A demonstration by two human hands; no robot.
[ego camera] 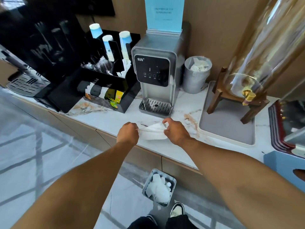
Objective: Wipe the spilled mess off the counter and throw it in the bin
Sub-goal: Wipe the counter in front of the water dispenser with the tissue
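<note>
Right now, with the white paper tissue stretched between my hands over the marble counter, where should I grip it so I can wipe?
Probably gather the white paper tissue at its middle and come down from above. It is pulled out flat between the left hand and right hand, each pinching an end, so a bunched centre gives a pad to press onto the marble counter.

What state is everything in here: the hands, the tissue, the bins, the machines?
left hand: closed on the tissue's left end
right hand: pinching its right end
tissue: stretched between both hands, over the counter
floor bin: open, holding white waste
counter canister: open, stuffed with paper
water dispenser: nothing on its drip tray
</note>
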